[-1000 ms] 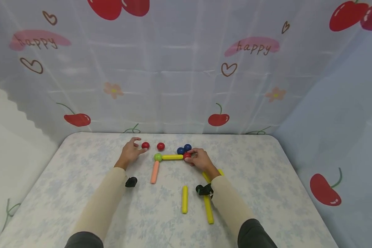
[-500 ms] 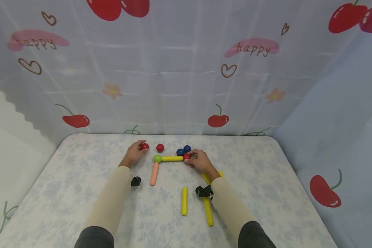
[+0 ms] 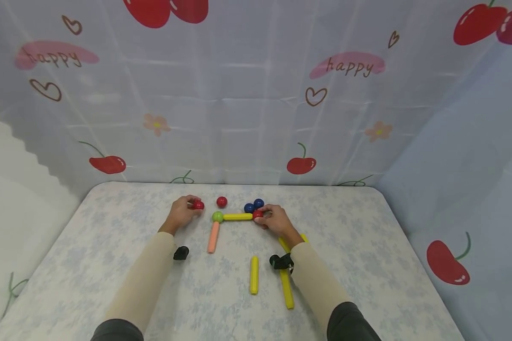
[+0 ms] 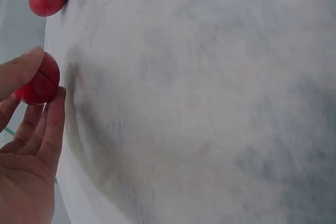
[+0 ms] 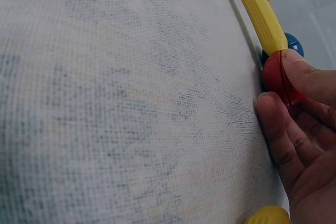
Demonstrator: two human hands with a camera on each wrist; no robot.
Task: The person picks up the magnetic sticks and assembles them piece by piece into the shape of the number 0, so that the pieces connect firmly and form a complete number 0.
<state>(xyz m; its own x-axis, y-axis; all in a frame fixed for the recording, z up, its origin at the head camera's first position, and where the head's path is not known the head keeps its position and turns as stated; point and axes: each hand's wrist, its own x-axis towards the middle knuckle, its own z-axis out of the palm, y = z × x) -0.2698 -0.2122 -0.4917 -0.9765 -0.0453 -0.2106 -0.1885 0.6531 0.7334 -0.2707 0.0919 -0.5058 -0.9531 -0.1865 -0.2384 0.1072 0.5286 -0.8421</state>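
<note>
My left hand [image 3: 181, 213] pinches a red ball [image 4: 46, 83] between thumb and fingers, at the far left part of the table. A second red ball [image 5: 277, 80] is pinched by my right hand [image 3: 278, 220]. That ball touches the right end of a yellow stick [image 3: 237, 217]. At the stick's left end sits a green ball [image 3: 218, 216], from which a pink stick [image 3: 213, 237] runs toward me. The right wrist view shows the red ball against the yellow stick's tip, with the thumb over part of it.
Behind the yellow stick lie a loose red ball [image 3: 222, 202] and two blue balls [image 3: 249, 208]. Nearer me lies a separate yellow stick [image 3: 254, 275]. More yellow sticks [image 3: 287, 290] lie partly under my right forearm. A printed curtain [image 3: 247, 118] hangs along the table's far edge.
My left fingers have closed on the left red ball, which has shifted slightly toward me. The right hand keeps its hold on the other red ball in the same place.
</note>
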